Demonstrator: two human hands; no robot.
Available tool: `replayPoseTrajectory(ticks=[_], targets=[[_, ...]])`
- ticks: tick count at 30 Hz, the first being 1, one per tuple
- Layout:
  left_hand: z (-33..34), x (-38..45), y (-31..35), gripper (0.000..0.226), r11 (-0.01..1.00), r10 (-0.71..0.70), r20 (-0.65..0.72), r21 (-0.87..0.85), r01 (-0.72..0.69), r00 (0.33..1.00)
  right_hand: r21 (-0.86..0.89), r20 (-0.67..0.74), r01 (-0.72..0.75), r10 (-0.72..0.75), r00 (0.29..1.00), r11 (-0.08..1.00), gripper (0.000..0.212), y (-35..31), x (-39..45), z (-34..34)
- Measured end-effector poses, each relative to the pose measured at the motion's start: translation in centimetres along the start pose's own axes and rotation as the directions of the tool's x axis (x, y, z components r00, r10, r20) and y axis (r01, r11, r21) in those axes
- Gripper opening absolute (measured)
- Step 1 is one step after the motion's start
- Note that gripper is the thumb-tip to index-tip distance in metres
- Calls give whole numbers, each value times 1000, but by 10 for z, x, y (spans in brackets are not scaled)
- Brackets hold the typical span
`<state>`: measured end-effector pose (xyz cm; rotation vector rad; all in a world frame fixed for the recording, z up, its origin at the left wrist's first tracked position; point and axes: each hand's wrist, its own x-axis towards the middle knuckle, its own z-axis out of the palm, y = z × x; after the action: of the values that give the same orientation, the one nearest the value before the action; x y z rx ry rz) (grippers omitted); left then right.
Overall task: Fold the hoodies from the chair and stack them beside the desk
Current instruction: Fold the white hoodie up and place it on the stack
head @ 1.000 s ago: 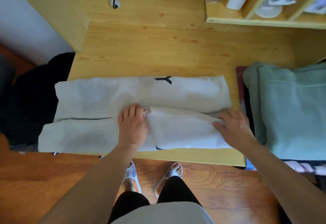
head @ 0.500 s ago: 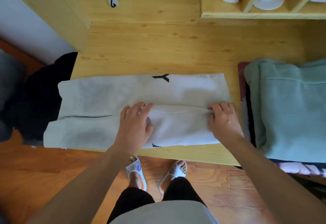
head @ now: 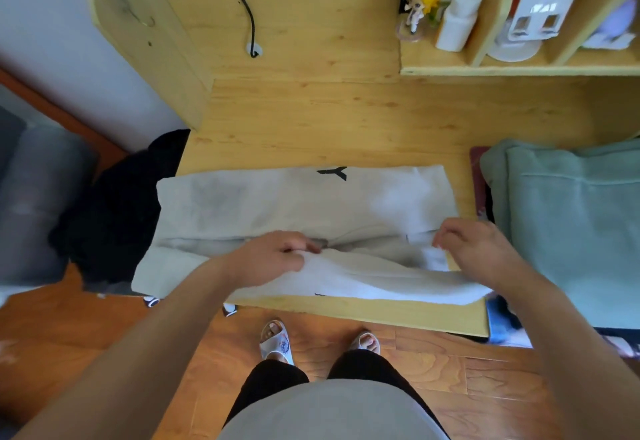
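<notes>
A light grey hoodie (head: 277,204) with a small black logo lies flat along the near half of the wooden desk (head: 346,121), partly folded lengthwise. My left hand (head: 273,252) pinches the edge of its near flap at the middle. My right hand (head: 474,249) grips the same flap near its right end, and the flap is raised a little off the desk. A folded pale green hoodie (head: 568,225) rests on a stack at the right of the desk. Dark clothing (head: 114,211) is heaped at the left of the desk.
Shelves (head: 519,65) at the back right hold white bottles (head: 457,20) and a small figurine (head: 419,3). A black cable (head: 242,7) hangs against the desk's back panel. My feet in sandals (head: 277,339) stand on the wooden floor below the desk edge.
Both hands went from pressing flat on the grey hoodie's near flap to pinching its edge and lifting it. The view also tilted up, showing more of the shelves.
</notes>
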<state>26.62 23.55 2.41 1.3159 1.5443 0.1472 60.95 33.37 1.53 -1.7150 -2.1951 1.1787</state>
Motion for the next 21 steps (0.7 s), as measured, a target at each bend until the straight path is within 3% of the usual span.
replayPoseTrajectory(ticks=[3, 6, 8, 11, 13, 15, 16, 18, 21], targets=[[3, 9, 5, 29, 998, -47, 24, -47, 48, 999, -95, 130, 132, -119, 984, 987, 7, -21, 5, 10], [8, 11, 3, 39, 994, -63, 0, -88, 63, 998, -203, 359, 281, -196, 912, 938, 65, -38, -3, 38], [8, 5, 0, 37, 987, -66, 1, -150, 65, 998, -372, 390, 343, -190, 901, 862, 62, -32, -1, 51], [6, 1, -4, 35, 955, -72, -42, -289, 57, 997, -386, 283, 301, -199, 938, 872, 21, -14, 14, 52], [8, 20, -10, 33, 966, -127, -163, -246, 84, 978, -384, 214, 280, -210, 954, 880, 20, -6, 30, 55], [17, 48, -17, 17, 988, -142, -364, -2, 152, 921, -489, 139, 249, -207, 968, 836, 27, 0, 46, 68], [24, 60, -21, 10, 960, -102, -470, 183, 210, 877, -549, 79, 211, -201, 976, 808, 29, 6, 53, 80], [44, 77, -33, 18, 834, 69, -578, 481, 271, 813, -587, -70, 109, -184, 981, 802, 26, 15, 60, 99], [69, 86, -55, 20, 780, 228, -632, 574, 250, 740, -479, -318, 2, -176, 932, 878, 34, 9, 48, 115]])
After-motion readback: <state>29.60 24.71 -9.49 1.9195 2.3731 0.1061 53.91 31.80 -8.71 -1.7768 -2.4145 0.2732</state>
